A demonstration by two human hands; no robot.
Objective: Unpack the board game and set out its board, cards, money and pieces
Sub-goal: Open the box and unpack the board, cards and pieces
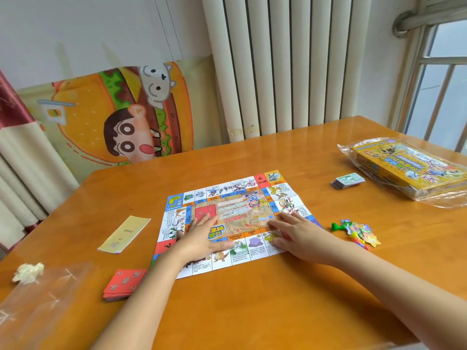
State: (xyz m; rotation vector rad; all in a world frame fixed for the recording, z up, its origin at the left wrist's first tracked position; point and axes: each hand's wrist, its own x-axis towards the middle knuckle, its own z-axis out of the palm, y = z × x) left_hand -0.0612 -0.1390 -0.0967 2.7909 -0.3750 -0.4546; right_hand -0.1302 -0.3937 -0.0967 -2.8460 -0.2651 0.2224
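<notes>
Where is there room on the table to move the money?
Free: the near table in front of the board, and the far strip behind it. Crowded: left, by booklet, red cards and bag; right, by pieces, money and box.

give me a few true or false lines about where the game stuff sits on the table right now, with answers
1. Both the left hand and the right hand lie flat on the board. True.
2. The red cards are stacked on the board. False: they lie on the table, left of the board.
3. The money lies beside the box, off the board. True.
4. The pieces stand on the board's squares. False: they lie heaped on the table, right of the board.
</notes>
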